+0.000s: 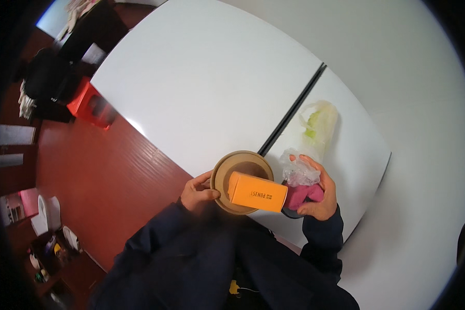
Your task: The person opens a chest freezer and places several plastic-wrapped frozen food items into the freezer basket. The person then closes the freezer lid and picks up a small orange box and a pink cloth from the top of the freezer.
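Observation:
My left hand point(198, 193) grips the rim of a round brown bowl point(221, 170), thumb on the edge. An orange box point(252, 192) bearing writing lies across the bowl and reaches past its right rim. Beside it, my right hand point(321, 190) holds a crumpled clear plastic bag point(299, 170) and a pink cloth-like item point(300, 195), fingers curled around them. A dark round-edged thing point(293, 213) shows partly beneath the pink item; its kind is unclear. Just beyond the right hand, a clear plastic bag with a pale green leafy vegetable point(321, 124) lies on the white table.
The white tabletop point(209, 77) is crossed by a dark seam point(292, 112). A pale wall point(410, 116) adjoins its right side. To the left, a red plastic stool point(89, 104) and a black chair point(48, 75) stand on the reddish floor point(112, 166). An open box of small items point(56, 248) is at lower left.

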Motion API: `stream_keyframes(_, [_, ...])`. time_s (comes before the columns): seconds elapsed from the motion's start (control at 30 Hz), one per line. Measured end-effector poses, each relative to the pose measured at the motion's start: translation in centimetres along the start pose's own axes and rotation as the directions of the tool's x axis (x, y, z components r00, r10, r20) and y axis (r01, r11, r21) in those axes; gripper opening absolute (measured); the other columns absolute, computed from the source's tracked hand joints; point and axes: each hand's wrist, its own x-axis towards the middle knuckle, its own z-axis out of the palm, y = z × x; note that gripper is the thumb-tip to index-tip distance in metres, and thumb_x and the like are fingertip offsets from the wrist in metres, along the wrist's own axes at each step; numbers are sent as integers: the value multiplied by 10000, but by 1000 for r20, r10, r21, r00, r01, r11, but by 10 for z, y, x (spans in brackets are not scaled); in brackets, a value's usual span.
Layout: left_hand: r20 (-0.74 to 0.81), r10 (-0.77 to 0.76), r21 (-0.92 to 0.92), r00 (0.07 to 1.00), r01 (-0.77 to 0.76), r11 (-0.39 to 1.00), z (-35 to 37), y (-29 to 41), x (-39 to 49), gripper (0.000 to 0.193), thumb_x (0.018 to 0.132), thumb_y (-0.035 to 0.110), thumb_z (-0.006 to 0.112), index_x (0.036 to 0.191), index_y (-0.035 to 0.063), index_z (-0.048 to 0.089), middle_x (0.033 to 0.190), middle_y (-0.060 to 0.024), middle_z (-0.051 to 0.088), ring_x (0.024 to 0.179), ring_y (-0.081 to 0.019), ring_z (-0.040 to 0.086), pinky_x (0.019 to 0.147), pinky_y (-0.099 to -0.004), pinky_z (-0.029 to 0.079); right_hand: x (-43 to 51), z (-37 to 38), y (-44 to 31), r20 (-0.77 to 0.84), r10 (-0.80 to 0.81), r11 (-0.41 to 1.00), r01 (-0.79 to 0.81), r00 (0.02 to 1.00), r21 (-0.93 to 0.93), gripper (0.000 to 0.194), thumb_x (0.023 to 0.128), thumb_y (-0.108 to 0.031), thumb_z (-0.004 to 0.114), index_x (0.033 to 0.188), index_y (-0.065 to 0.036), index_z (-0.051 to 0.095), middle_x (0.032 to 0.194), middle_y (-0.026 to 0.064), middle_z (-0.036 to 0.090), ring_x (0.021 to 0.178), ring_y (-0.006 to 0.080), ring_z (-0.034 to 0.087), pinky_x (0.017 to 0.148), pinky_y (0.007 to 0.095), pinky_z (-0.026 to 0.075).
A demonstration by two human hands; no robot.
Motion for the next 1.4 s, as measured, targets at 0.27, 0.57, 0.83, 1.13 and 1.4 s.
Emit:
stream_keyframes(0.27, [-28,17,55,999,-15,998,10,2,1,669,776,-52,663,1413,11,469,1166,-168,661,1023,-242,659,901,-374,538,-10,11,-11,65,164,985,-160,984,-61,1253,518,-311,986,1464,69,258,1369,203,497,1256,249,514,1064,356,402])
stream_keyframes(0.57, [-137,-31,60,990,39,997,24,3,-2,672,771,-63,668,1409,9,474,1123,-175,670,983,-239,664,878,-359,540,-9,28,-20,61,131,680,-45,989,-732,1229,523,-314,986,1446,69,271,1187,205,593,1050,221,635,904,333,511])
stream_keyframes(0.83, [-134,-13,95,991,26,995,36,3,-6,680,779,-75,662,1421,6,455,1145,-179,664,1017,-244,657,906,-368,532,-12,41,-14,0,139,729,-102,990,-677,1159,581,-386,943,1400,96,279,1239,293,527,1069,362,633,894,414,529])
stream_keyframes(1.13, [-159,-7,136,987,29,990,42,-1,-1,739,719,-68,678,1420,-3,455,1195,-190,651,1047,-265,658,935,-389,532,-17,60,30,-218,-63,908,-35,974,-418,877,655,-309,914,1283,48,416,1123,225,615,943,308,688,796,384,565])
stream_keyframes(1.4, [-59,18,101,998,-12,995,36,0,4,710,761,-101,662,1429,-5,439,1182,-170,655,1061,-238,644,933,-368,522,-24,29,18,-213,-156,754,-23,964,-657,553,677,-193,877,1107,-8,585,958,167,679,829,282,704,724,339,557])
